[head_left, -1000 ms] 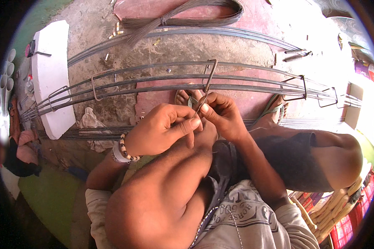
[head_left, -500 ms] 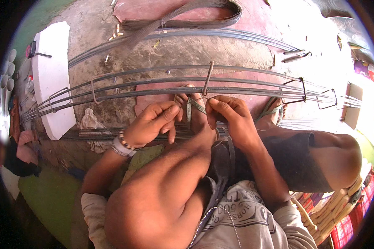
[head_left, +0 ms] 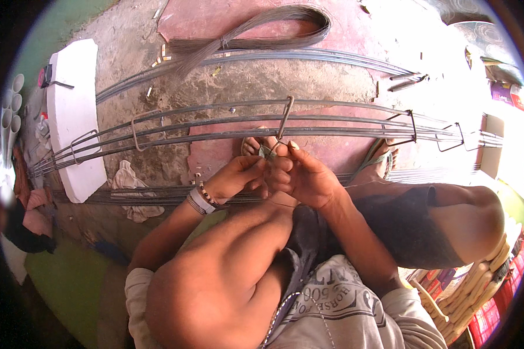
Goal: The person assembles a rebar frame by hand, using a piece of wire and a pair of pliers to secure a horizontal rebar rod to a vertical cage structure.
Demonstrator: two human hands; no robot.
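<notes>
Long steel reinforcing bars (head_left: 215, 121) run side to side in front of me as a narrow cage. A bent metal stirrup (head_left: 284, 113) stands around them in the middle. From its lower corner a thin tie wire (head_left: 273, 147) comes down toward my fingers. My left hand (head_left: 239, 179) is closed, thumb and forefinger pinched on the wire. Close beside it, just below the bars, my right hand (head_left: 308, 180) is curled with its thumb pointing up, also gripping the wire. The fingers partly hide the wire's ends.
A looped bundle of thin wire (head_left: 262, 29) lies at the far side, over more bars (head_left: 308, 54). Other stirrups (head_left: 136, 132) hang along the cage. A white block (head_left: 75, 116) supports its left end. A rag (head_left: 133, 189) lies near left. My sandalled feet are beneath the bars.
My hands have come together below the middle stirrup, the left moving right and the right moving slightly left. The wire is now drawn down between them.
</notes>
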